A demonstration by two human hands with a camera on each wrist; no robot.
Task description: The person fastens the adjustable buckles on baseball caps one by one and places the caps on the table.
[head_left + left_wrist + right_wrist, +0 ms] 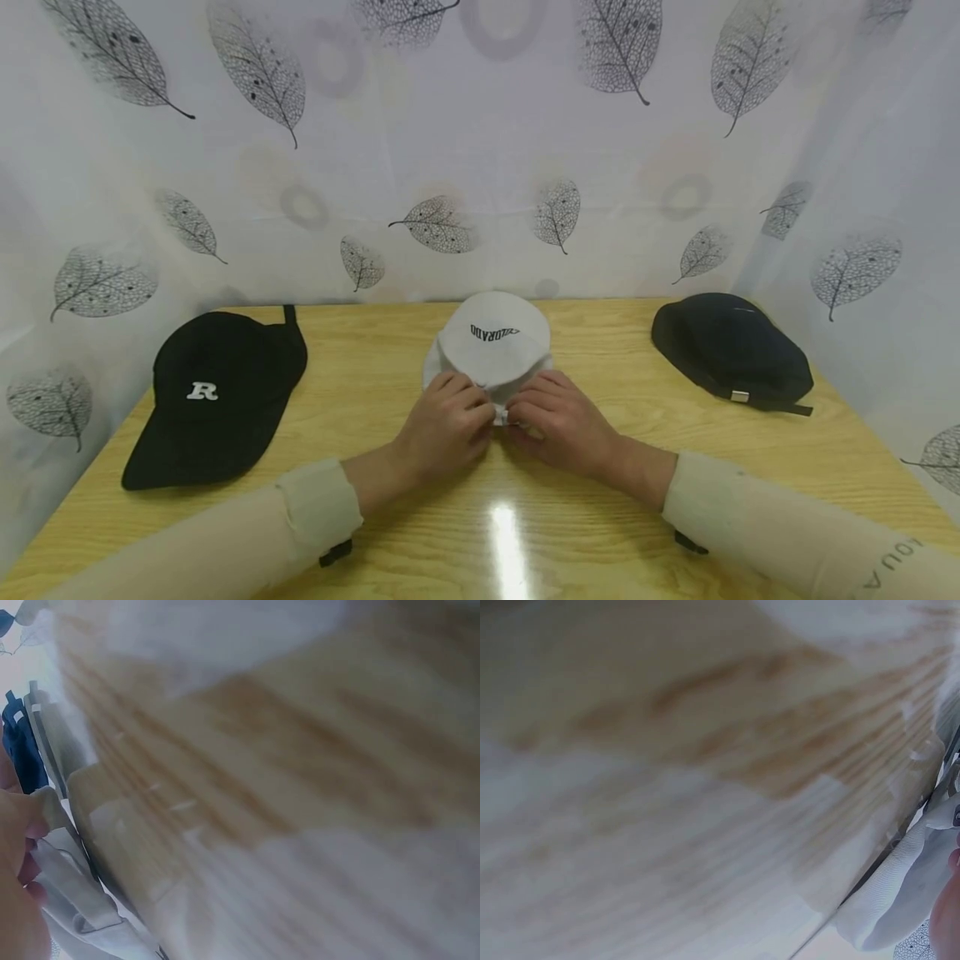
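A white cap (491, 337) with dark lettering, upside down from here, lies at the middle of the table's far half. My left hand (447, 421) pinches the left side of its near edge with curled fingers. From the other side, my right hand (558, 421) grips the same edge, where a small piece of strap (501, 415) shows between both hands. The left wrist view has pale cap fabric (75, 892) beside the fingers at its left border. On the right wrist view's right side, white cap fabric (900, 889) runs up to the fingertips.
On the left of the wooden table (375, 533) lies a black cap (217, 392) with a white letter R. A second dark cap (727, 350), its strap and metal buckle facing me, is on the right. A leaf-patterned curtain (480, 150) stands behind and at both sides.
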